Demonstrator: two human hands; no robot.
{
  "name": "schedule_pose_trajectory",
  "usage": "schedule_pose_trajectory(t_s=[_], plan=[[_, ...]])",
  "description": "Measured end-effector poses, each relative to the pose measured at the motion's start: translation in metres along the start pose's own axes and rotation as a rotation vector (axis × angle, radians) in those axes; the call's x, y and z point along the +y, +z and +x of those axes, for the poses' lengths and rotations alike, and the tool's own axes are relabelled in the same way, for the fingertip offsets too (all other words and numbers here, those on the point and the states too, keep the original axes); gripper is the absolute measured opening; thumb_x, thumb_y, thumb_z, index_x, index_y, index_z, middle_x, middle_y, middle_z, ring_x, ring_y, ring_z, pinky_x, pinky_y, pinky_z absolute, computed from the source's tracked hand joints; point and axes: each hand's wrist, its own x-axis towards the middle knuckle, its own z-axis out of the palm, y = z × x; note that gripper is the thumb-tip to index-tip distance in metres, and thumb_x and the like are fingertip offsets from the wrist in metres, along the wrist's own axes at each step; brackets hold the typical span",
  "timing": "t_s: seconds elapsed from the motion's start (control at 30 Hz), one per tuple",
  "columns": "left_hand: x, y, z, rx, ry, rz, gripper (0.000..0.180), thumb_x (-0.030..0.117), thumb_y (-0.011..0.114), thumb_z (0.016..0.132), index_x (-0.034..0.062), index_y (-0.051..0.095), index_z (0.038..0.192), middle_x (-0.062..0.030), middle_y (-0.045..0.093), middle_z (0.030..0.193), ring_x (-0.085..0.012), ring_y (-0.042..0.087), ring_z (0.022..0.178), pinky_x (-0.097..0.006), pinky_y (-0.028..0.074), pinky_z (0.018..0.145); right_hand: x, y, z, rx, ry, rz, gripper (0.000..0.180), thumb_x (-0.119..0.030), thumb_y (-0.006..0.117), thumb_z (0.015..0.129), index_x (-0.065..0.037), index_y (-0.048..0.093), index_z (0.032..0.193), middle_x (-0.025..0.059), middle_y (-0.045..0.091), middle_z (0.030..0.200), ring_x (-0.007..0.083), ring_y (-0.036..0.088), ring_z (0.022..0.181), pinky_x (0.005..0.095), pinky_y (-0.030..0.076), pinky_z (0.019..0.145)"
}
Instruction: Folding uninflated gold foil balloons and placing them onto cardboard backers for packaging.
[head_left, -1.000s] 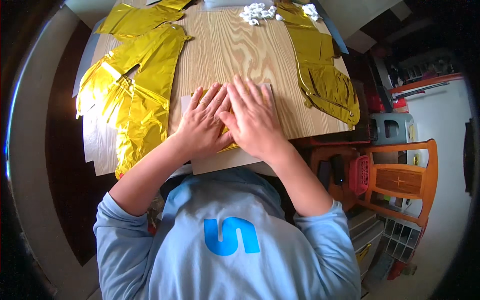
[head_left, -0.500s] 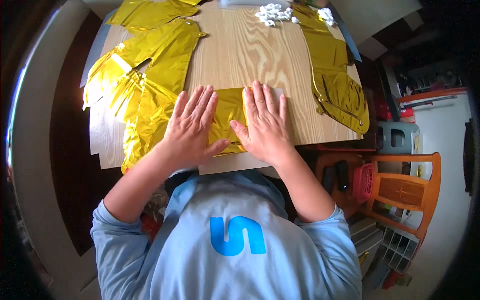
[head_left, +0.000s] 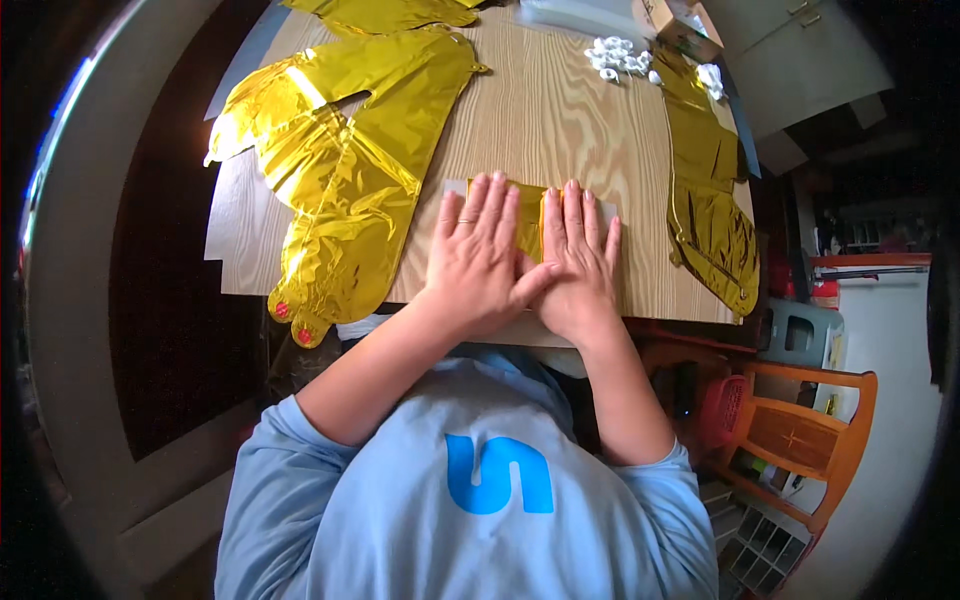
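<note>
Both my hands lie flat, fingers stretched, on a folded piece of shiny gold foil (head_left: 530,222) near the table's front edge. My left hand (head_left: 478,258) presses its left part, and its thumb crosses over my right thumb. My right hand (head_left: 580,268) covers the right part. Beneath the folded foil lies a thin pale grey sheet (head_left: 456,187), mostly hidden by my hands. Just to the left spreads a large, flat gold foil balloon (head_left: 375,190), crinkled, with two red-marked tabs at its near end.
Another flat gold foil piece (head_left: 705,165) lies along the wooden table's (head_left: 520,110) right side. Small white pieces (head_left: 618,58) sit at the back, near clear plastic (head_left: 575,15) and a cardboard box (head_left: 685,28). A wooden chair (head_left: 800,435) stands right.
The whole view has shifted, so the table shows further right and lower. My left hand has moved in against my right hand, its thumb now over it. Both stay flat on the foil.
</note>
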Motion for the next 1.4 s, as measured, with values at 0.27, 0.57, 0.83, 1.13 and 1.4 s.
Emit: schedule_pose_trajectory(t_s=[0.27,0.57,0.83,1.13,1.4], plan=[[-0.019,0.007,-0.014,0.049,0.056,0.024,0.096,0.070,0.046,0.095,-0.0071,0.035,0.152,-0.0267,0.031,0.160,-0.0396,0.023,0.153,-0.060,0.013,0.121,-0.001,0.002,-0.002,0.057,-0.026,0.061,0.084,-0.048,0.056,0.095,0.000,0.028,0.157,0.0236,0.023,0.165,0.0387,0.021,0.153,0.0640,0.006,0.121],[-0.049,-0.037,0.005,-0.006,-0.185,-0.797,0.079,0.055,0.041,0.104,-0.0009,0.028,0.157,-0.0259,0.015,0.166,-0.0382,0.016,0.155,-0.045,0.013,0.125,0.002,-0.017,0.005,-0.048,0.029,0.191,0.074,-0.041,0.047,0.102,0.000,0.023,0.159,0.0255,0.022,0.165,0.0371,0.020,0.154,0.0567,0.010,0.124],[-0.018,-0.036,0.012,-0.092,0.074,-0.031,0.073,0.053,0.048,0.101,0.0002,0.039,0.152,-0.0245,0.031,0.161,-0.0402,0.022,0.152,-0.052,0.016,0.124,0.041,-0.039,-0.056,0.470,0.223,0.658,0.022,-0.016,0.064,0.097,0.001,0.066,0.109,0.0168,0.067,0.103,0.0293,0.067,0.097,0.0369,0.053,0.086],[-0.024,-0.021,0.011,-0.160,0.161,0.034,0.083,0.059,0.050,0.097,-0.0009,0.036,0.153,-0.0220,0.034,0.160,-0.0392,0.028,0.150,-0.053,0.020,0.122,0.046,0.000,-0.117,-0.072,0.605,1.862,0.016,-0.017,0.060,0.101,-0.003,0.063,0.108,0.0081,0.071,0.098,0.0186,0.072,0.078,0.0296,0.060,0.067],[-0.029,-0.027,0.016,-0.225,0.146,0.055,0.083,0.061,0.049,0.097,0.0023,0.036,0.154,-0.0193,0.035,0.160,-0.0373,0.028,0.151,-0.055,0.018,0.123,0.081,-0.062,-0.126,-0.113,0.508,1.325,0.021,-0.009,0.057,0.097,0.004,0.064,0.112,0.0092,0.072,0.090,0.0137,0.068,0.067,0.0259,0.058,0.060]])
